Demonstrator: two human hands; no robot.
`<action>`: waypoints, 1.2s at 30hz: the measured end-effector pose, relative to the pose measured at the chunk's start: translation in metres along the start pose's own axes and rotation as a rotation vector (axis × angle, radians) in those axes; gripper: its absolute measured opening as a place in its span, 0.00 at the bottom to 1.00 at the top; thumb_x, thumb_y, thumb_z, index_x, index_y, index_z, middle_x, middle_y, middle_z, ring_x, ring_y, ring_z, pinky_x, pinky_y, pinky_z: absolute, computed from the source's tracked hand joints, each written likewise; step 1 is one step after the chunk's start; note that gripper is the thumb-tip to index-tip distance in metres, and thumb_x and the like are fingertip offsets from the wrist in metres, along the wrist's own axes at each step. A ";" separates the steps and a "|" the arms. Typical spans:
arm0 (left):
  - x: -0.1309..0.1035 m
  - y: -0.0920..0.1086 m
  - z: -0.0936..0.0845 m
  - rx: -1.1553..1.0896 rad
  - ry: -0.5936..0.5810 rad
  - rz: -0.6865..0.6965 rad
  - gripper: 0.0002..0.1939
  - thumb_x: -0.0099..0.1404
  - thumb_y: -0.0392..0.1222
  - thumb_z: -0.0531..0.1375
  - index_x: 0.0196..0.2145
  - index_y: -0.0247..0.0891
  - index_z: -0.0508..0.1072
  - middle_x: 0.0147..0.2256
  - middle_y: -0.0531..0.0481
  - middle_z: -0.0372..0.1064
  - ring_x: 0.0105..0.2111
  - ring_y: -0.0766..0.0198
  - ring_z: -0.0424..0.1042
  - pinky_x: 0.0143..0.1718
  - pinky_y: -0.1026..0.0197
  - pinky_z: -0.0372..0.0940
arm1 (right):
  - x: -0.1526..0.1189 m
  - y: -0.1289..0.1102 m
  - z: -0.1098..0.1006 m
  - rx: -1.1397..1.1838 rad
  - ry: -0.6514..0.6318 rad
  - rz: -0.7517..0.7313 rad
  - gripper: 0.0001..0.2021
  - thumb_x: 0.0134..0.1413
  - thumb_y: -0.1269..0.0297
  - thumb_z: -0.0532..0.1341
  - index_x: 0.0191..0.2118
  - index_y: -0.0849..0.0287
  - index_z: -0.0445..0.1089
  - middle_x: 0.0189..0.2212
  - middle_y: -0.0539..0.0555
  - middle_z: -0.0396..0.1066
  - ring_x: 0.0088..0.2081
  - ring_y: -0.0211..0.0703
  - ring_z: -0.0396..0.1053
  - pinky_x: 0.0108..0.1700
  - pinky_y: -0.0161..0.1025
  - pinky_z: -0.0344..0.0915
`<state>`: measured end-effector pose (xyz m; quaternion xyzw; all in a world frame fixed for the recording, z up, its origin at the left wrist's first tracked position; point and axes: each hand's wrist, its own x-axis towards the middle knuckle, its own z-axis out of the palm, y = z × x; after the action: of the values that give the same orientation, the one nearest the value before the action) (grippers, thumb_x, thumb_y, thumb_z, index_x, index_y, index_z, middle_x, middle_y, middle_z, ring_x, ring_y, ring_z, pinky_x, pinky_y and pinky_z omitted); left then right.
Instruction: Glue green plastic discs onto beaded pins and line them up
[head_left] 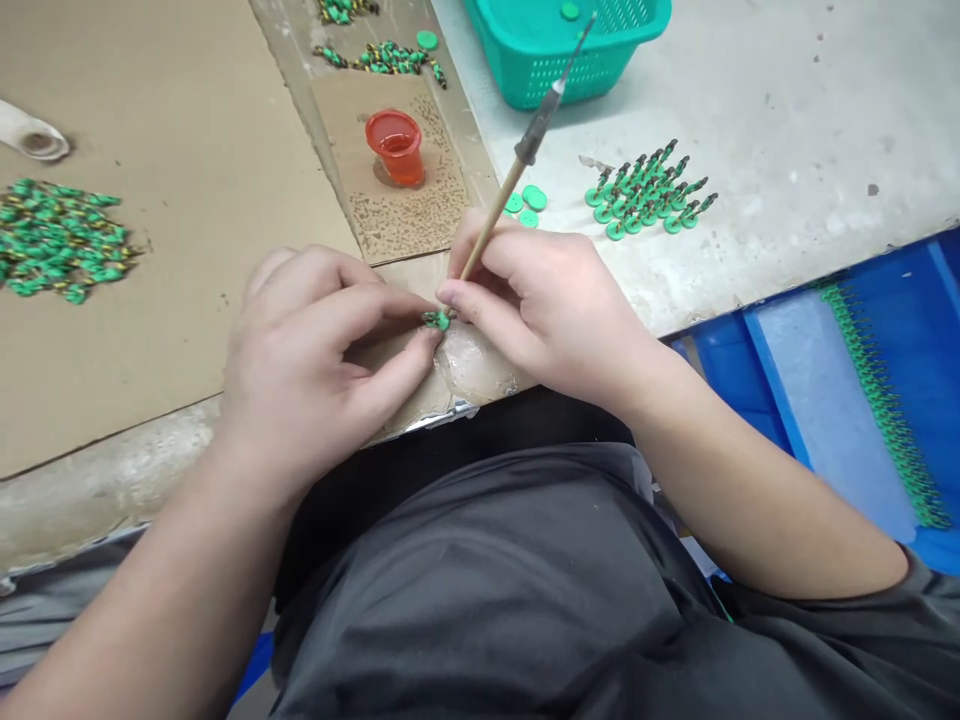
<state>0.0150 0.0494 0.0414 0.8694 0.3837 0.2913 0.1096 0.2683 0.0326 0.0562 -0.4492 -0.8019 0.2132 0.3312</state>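
Observation:
Between the thumb and fingertips of my left hand [322,350] is a small green figure [442,320], held just above the table's front edge. My right hand [540,290] grips a long brush [506,190], dark tip pointing up and its wooden end down close to the figure. Whether the right fingertips also touch the figure is hard to tell. Beyond the hands, a red cup [395,145] with liquid stands on a speckled cardboard piece [405,215]. Loose green discs [532,197] lie behind my right hand.
Figures on green bases [649,190] stand in rows at the right, near a green basket [562,80]. A pile of green and yellow pieces [64,240] lies on cardboard [165,200] at the left. More pieces [390,58] lie at the back. Blue crates [922,370] sit below, right.

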 end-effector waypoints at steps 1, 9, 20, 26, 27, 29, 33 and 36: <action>0.000 -0.001 0.000 -0.002 -0.005 0.002 0.08 0.80 0.50 0.70 0.49 0.47 0.87 0.42 0.48 0.77 0.45 0.54 0.76 0.54 0.47 0.69 | 0.001 0.000 0.000 -0.012 -0.016 -0.001 0.13 0.87 0.57 0.60 0.44 0.51 0.76 0.47 0.53 0.84 0.46 0.48 0.81 0.56 0.43 0.77; 0.003 0.002 -0.003 -0.073 -0.035 -0.014 0.06 0.81 0.47 0.70 0.47 0.45 0.86 0.41 0.50 0.79 0.43 0.56 0.77 0.51 0.49 0.67 | 0.006 0.003 0.000 -0.038 -0.068 -0.055 0.15 0.89 0.53 0.59 0.46 0.53 0.76 0.45 0.51 0.83 0.44 0.45 0.81 0.56 0.42 0.76; 0.003 0.003 -0.004 -0.103 -0.050 -0.054 0.07 0.82 0.47 0.69 0.45 0.44 0.85 0.41 0.50 0.78 0.44 0.57 0.76 0.51 0.50 0.68 | 0.014 -0.005 -0.001 -0.015 -0.171 -0.072 0.09 0.86 0.64 0.59 0.47 0.53 0.75 0.48 0.50 0.83 0.50 0.47 0.83 0.60 0.43 0.75; 0.005 0.003 -0.002 -0.124 -0.044 -0.061 0.08 0.82 0.49 0.68 0.44 0.46 0.85 0.38 0.52 0.78 0.41 0.61 0.77 0.48 0.53 0.70 | 0.013 -0.010 0.002 -0.017 -0.175 -0.021 0.05 0.85 0.65 0.61 0.54 0.51 0.75 0.47 0.51 0.83 0.52 0.50 0.83 0.56 0.42 0.74; 0.005 0.003 -0.004 -0.124 -0.051 -0.067 0.08 0.82 0.49 0.68 0.45 0.46 0.86 0.39 0.52 0.79 0.41 0.61 0.77 0.49 0.53 0.70 | 0.012 -0.009 0.003 -0.012 -0.168 0.002 0.05 0.86 0.64 0.61 0.52 0.51 0.75 0.47 0.51 0.84 0.51 0.50 0.83 0.56 0.42 0.75; 0.005 0.004 -0.008 -0.114 -0.071 -0.071 0.07 0.82 0.48 0.67 0.47 0.46 0.86 0.42 0.52 0.81 0.43 0.61 0.80 0.50 0.54 0.71 | 0.007 -0.007 0.006 0.003 -0.118 0.028 0.08 0.86 0.62 0.61 0.49 0.51 0.75 0.47 0.53 0.85 0.51 0.50 0.83 0.56 0.42 0.76; 0.004 0.014 -0.017 -0.120 -0.087 -0.121 0.10 0.83 0.46 0.65 0.54 0.45 0.86 0.45 0.51 0.84 0.44 0.62 0.81 0.48 0.58 0.73 | -0.013 -0.005 0.010 0.107 0.120 0.041 0.09 0.86 0.63 0.61 0.47 0.54 0.75 0.47 0.54 0.85 0.49 0.47 0.83 0.57 0.43 0.78; 0.006 0.021 -0.017 -0.169 -0.068 -0.177 0.11 0.82 0.51 0.67 0.54 0.45 0.86 0.44 0.52 0.84 0.41 0.63 0.81 0.45 0.59 0.73 | -0.028 -0.008 0.008 0.212 0.302 0.114 0.08 0.86 0.63 0.62 0.46 0.54 0.74 0.44 0.54 0.83 0.47 0.45 0.84 0.54 0.42 0.80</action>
<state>0.0213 0.0388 0.0662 0.8292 0.4292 0.2822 0.2205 0.2685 0.0035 0.0466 -0.4834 -0.6893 0.2451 0.4806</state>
